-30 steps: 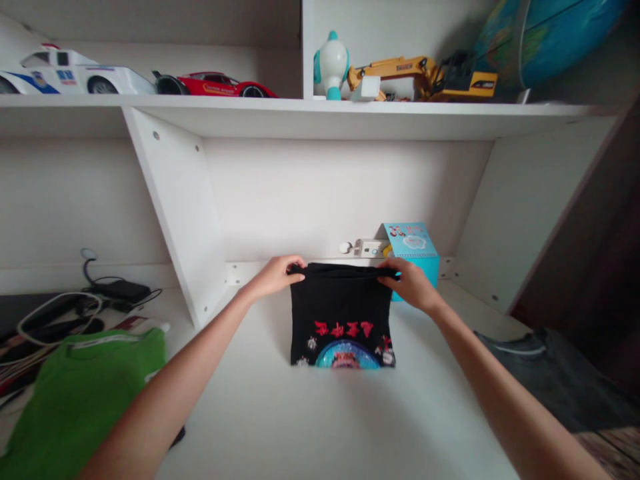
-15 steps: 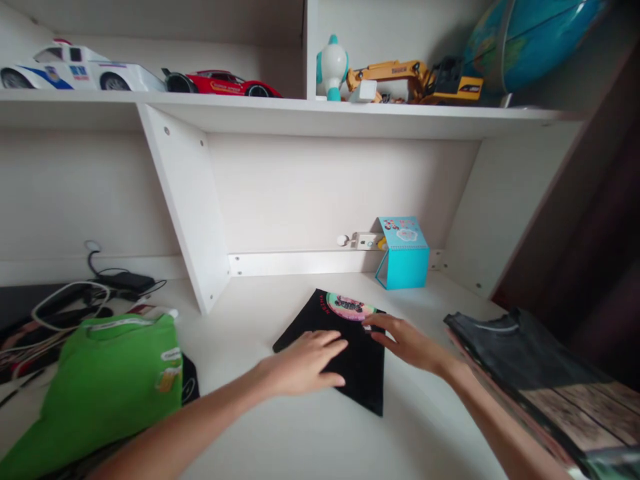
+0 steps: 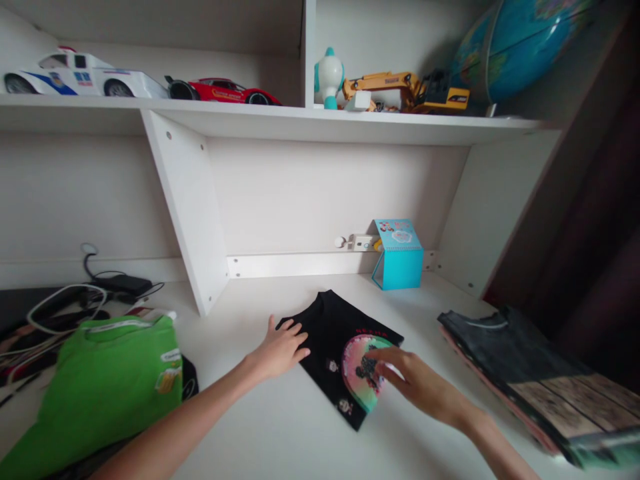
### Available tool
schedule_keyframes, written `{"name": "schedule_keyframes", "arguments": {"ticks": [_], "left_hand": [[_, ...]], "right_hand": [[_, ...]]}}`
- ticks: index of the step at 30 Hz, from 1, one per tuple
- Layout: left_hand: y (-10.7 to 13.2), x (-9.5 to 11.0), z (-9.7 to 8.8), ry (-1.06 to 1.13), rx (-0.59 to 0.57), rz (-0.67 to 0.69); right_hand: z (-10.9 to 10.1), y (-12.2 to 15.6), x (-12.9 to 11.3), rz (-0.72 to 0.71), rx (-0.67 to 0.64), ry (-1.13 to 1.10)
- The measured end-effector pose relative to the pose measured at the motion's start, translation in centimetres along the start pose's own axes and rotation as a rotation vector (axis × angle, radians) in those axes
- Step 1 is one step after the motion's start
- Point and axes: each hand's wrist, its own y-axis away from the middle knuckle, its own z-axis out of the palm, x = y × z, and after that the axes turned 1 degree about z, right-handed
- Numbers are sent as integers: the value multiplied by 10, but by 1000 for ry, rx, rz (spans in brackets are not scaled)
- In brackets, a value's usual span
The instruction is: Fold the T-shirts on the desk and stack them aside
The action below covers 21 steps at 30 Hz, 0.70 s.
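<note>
A black T-shirt [image 3: 320, 320], folded, lies at an angle on the white desk with its round pink-and-green print facing up. My left hand [image 3: 283, 347] has its fingers spread over the shirt's left edge. Over the print is my right hand [image 3: 410, 380], thumb and forefinger a little apart, with nothing seen between them; whether the fingertips touch the cloth I cannot tell. To the left lies a green shirt [image 3: 120, 367] on top of dark cloth. On the right is a stack of folded clothes with a grey shirt [image 3: 480, 333] uppermost.
A blue desk calendar [image 3: 403, 267] stands at the back by a power strip [image 3: 363, 243]. Cables and a black adapter [image 3: 130, 283] lie at the back left. Overhead, the shelf [image 3: 240, 113] bears toy cars, a toy excavator [image 3: 405, 90] and a globe [image 3: 520, 53].
The black T-shirt has turned over and round, so its large print now shows. My left hand has moved left to the shirt's edge, and my right hand slightly lower.
</note>
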Motion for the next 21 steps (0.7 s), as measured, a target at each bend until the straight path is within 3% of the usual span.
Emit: {"name": "schedule_keyframes", "arguments": {"ticks": [3,6,9,12,16,21], "left_hand": [[-1,-8,14,22,-63,-39],[-7,-18,27,83,-103,-58],[-12,-32,36,109,30,-186],[-13,-39,40,149,143,-337],[-12,-31,39,275,151,-271],[-22,-21,42,487,180,-286]], "right_hand": [[13,-13,19,140,44,90],[29,-18,20,209,28,167],[27,-10,8,213,9,211],[10,-5,5,262,21,215],[2,-22,19,448,88,216],[22,-53,23,521,96,121]]}}
